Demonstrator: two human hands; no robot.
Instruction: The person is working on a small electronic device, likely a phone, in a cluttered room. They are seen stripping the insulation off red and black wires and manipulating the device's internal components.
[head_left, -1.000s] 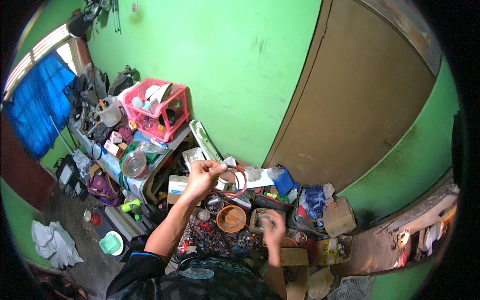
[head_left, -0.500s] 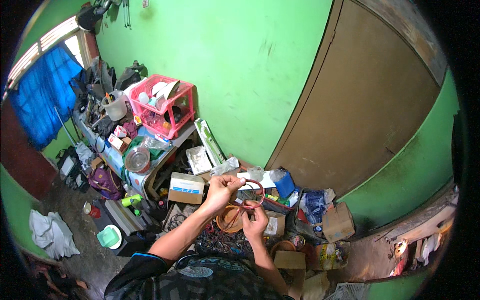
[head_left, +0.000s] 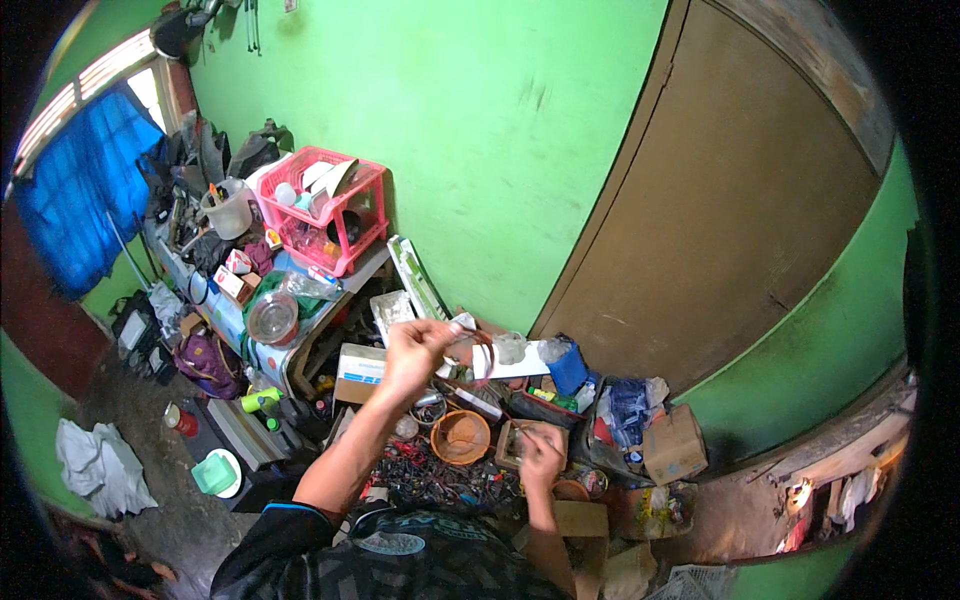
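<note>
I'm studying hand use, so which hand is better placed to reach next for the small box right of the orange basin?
Right, probably: the right hand appears over the small box, while the left hand is farther off, holding reddish cable. Blur hides whether the right is empty.

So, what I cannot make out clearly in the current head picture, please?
All in the head view:
- Reddish cable in the left hand: blurred, so its exact course is unclear.
- Right hand: blurred; I cannot tell whether its fingers grip anything.
- Wire pile: pieces too small and tangled to separate.
- White lattice crate: cut off by the lower edge.
</note>
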